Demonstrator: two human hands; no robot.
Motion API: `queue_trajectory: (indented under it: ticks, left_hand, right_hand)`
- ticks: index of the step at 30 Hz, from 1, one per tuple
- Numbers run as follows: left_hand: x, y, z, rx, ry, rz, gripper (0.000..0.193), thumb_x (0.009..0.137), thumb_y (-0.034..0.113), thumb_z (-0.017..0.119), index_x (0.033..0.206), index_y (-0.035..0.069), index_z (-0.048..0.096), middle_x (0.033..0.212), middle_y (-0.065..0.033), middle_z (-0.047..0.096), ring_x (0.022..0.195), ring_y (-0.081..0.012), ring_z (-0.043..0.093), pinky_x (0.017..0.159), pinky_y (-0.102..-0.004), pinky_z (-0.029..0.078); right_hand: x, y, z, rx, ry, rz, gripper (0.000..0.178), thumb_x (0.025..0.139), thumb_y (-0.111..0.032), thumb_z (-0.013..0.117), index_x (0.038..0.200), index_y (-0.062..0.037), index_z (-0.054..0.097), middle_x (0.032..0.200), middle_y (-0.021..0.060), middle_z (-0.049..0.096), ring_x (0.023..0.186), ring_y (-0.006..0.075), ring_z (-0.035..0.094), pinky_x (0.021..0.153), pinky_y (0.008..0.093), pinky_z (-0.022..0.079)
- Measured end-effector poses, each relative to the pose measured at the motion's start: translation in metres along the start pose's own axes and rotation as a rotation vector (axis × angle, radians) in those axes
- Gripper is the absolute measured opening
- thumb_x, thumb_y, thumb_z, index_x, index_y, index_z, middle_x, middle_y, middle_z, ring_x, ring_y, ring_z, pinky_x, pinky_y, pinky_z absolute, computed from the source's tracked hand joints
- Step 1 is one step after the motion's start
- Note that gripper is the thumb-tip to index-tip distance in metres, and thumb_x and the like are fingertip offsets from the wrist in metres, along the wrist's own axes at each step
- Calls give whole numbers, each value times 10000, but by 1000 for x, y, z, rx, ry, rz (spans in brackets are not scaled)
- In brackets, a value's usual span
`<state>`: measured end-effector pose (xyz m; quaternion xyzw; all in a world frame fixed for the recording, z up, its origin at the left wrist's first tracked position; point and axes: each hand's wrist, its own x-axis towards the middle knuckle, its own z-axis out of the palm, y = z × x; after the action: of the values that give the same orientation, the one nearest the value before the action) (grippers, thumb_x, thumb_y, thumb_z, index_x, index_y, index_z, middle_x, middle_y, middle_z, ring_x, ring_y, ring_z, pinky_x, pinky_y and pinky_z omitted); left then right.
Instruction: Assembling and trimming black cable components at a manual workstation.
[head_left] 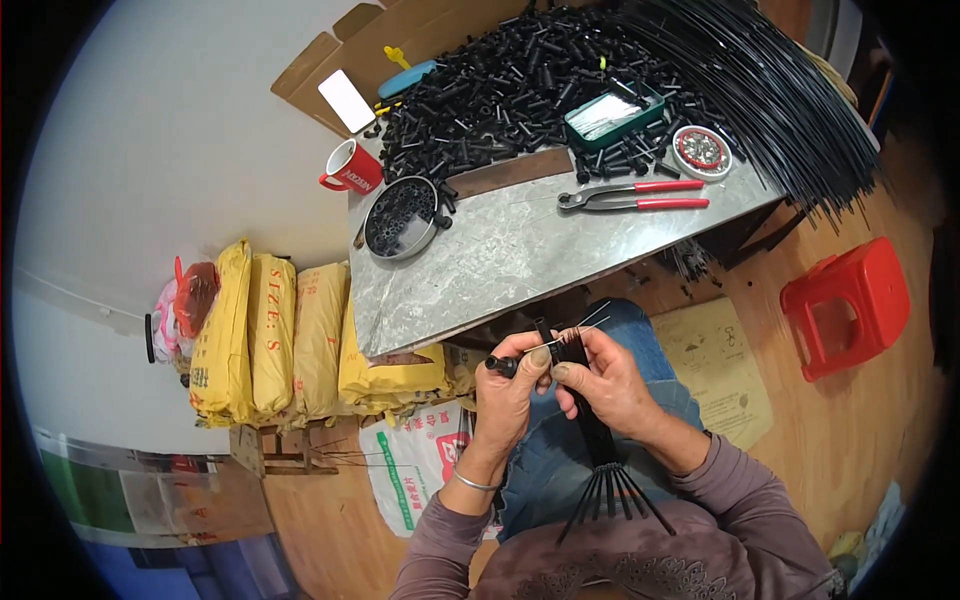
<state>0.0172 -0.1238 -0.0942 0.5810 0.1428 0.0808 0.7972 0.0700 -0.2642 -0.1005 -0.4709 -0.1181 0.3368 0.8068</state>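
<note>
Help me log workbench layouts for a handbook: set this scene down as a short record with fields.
Left hand: holding a black fitting
Right hand: pinching black strands, fanned out at the lower end
Table: grey, marbled top
Tool: pliers, red-handled, lying flat
Containers: red mug; round tin of black parts; green tray; white dish of small shiny pieces
Stock: heap of black parts; black rods overhanging the right edge
Floor: red stool, right
</note>
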Motion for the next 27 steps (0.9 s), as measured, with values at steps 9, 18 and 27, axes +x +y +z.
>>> queue_trajectory:
  ticks: [9,18,27]
  left_hand:
    - [45,40,1,-279,9,8,398,1013,380,418,1074,15,566,867,-29,543,787,-146,537,732,-302,444]
    - [57,33,7,79,-345,-196,431,972,470,463,952,51,562,895,-29,549,860,-124,521,789,-273,435]
    - [54,27,9,-7,-225,-118,270,918,233,639,1071,20,576,900,-31,614,851,-91,582,765,-219,467]
  right_hand:
    - [2,4,0,21,18,60,325,926,-74,565,1222,-73,431,725,38,538,560,114,532,491,263,475]
    - [-1,-4,5,-27,75,50,200,925,-57,520,1104,-56,431,656,51,514,536,126,509,488,262,449]
    - [0,2,-1,44,81,33,159,923,-68,539,1065,-30,478,661,46,522,529,114,501,488,246,437]
